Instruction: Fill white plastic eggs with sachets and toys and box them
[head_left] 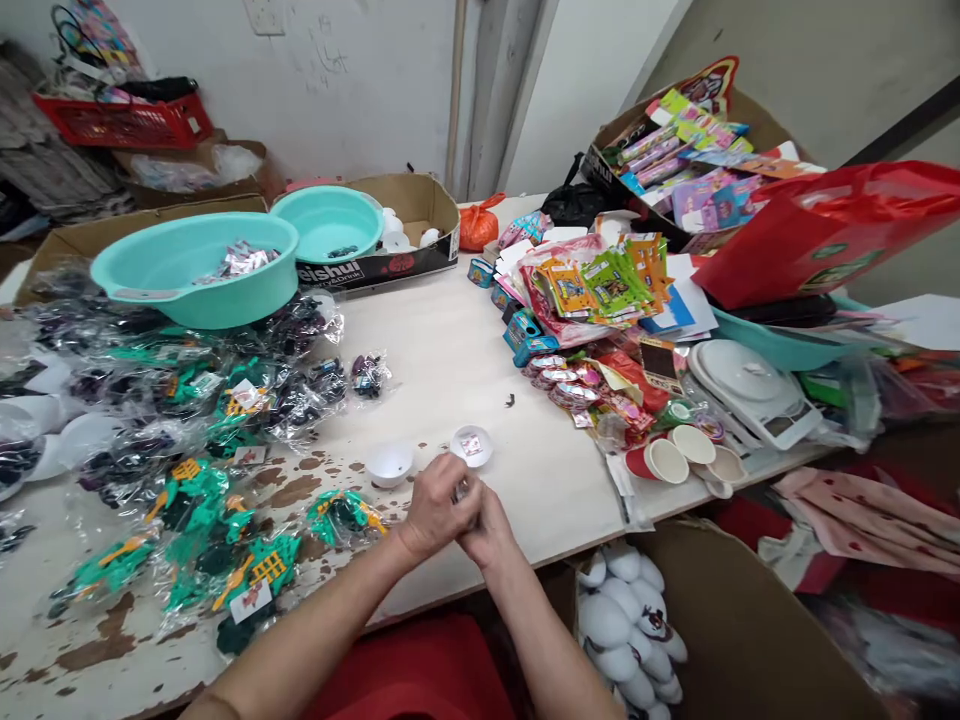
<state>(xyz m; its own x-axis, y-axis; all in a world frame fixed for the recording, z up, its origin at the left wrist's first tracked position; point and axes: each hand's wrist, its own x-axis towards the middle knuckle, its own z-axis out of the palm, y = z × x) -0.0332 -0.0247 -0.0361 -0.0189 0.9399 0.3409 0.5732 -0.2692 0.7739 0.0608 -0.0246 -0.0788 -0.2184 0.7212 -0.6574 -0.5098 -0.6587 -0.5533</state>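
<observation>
My left hand and my right hand meet over the table's front part, fingers closed together. Something small and greyish shows between them, too hidden to name. Just beyond my knuckles lies a white half-shell cup with a small printed paper in it. To its left sits another white half-shell cup with a tiny dark speck on it. A clear bag of green and orange plastic parts rests left of my left hand. Farther back is a small bag of dark purple parts.
Bagged toy parts cover the table's left side. Behind them stand a large turquoise basin and a smaller basin. At right are candy packets, a kitchen scale and paper cups. A box of white shells stands below the edge.
</observation>
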